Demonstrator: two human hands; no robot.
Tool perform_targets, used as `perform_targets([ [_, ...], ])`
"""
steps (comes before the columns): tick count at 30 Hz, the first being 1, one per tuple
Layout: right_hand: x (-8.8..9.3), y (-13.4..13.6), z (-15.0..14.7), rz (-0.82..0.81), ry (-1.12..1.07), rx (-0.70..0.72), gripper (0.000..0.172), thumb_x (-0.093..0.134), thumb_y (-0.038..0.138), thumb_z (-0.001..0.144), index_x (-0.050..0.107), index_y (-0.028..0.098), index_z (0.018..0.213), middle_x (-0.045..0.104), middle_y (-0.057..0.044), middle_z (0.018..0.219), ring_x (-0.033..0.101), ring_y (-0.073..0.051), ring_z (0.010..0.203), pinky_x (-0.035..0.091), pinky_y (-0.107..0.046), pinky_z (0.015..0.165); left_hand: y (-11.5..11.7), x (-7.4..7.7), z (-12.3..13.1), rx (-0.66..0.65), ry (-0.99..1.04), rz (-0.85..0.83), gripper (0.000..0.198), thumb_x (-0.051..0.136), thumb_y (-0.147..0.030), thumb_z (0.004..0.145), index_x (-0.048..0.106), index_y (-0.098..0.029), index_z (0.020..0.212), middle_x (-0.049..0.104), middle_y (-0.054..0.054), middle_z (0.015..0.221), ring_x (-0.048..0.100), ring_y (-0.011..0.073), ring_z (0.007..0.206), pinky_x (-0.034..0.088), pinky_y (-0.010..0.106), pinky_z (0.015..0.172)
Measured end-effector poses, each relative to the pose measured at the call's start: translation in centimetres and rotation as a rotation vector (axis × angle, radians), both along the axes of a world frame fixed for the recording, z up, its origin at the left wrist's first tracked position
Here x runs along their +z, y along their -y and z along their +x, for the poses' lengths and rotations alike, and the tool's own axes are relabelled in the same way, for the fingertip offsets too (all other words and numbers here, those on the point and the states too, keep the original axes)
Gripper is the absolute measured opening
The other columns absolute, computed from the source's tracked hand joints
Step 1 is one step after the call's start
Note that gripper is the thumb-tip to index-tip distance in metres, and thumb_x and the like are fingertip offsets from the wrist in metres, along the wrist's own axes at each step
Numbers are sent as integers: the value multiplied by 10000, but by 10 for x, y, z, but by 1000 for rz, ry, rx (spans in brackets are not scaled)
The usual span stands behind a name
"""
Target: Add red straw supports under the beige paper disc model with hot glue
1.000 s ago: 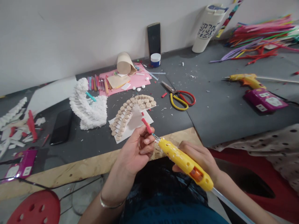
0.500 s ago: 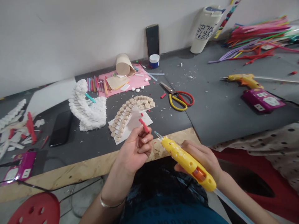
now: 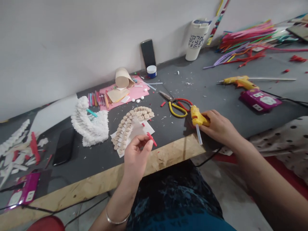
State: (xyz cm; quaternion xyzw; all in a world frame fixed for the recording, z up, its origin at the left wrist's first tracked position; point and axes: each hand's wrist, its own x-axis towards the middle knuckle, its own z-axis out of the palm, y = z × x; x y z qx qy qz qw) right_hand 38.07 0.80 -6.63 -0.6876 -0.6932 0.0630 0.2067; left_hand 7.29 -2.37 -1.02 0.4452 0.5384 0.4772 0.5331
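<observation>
Between the thumb and fingers of my left hand [image 3: 137, 155] is a small red rolled strip [image 3: 152, 140]. Just beyond that hand lies a curved piece covered in beige paper rolls [image 3: 127, 123], on a white card [image 3: 149, 128]. My right hand [image 3: 218, 126] is closed around a yellow hot glue gun [image 3: 196, 116] at the table's front edge. A clear glue stick [image 3: 199, 135] sticks out of the gun's back end towards me. The gun's nozzle is hidden. Right behind the gun are scissors [image 3: 178, 113] with red and yellow handles.
A fluffy white curved piece [image 3: 89, 130] and a black phone [image 3: 64, 147] lie left. Behind are pink paper [image 3: 141, 84] and a blue-white jar [image 3: 151, 72]. Rightward are a second glue gun [image 3: 240, 82], a purple box [image 3: 261, 100], a tumbler [image 3: 196, 41] and pipe cleaners [image 3: 245, 37].
My right hand has moved the glue gun away from my left hand, right and forward to the table edge, turning it round. My left hand has rotated, still pinching the red strip.
</observation>
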Motion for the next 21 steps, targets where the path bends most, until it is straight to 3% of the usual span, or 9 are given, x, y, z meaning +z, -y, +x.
perform_targets([
  [5,-7,-18,9,9,11,-33,460,565,583,838,626,185,1059,639,-132,998,613,-295,901,472,-391,747,-4,0,-3,-31,-136,92,102,700,-292,809,692,-195,839,683,13,763,596,120,696,478,214,621],
  [12,-18,-27,15,-2,0,-45,496,634,552,809,629,171,1127,634,-148,1027,605,-315,956,496,-440,831,-8,4,-3,-48,-346,254,114,674,-302,829,703,-194,848,697,27,816,608,134,696,485,228,597],
  [16,6,-13,5,50,23,5,495,673,445,800,613,164,1203,618,-184,1140,562,-374,1111,475,-503,931,-8,3,-2,-44,-425,333,116,663,-305,838,696,-194,831,685,32,821,618,139,708,484,219,570],
  [21,41,6,-25,157,-82,84,364,602,378,900,590,241,1237,614,-120,1203,570,-311,1130,477,-460,974,-11,3,-1,-52,-506,364,125,661,-320,839,705,-204,821,702,29,809,637,136,679,510,220,589],
])
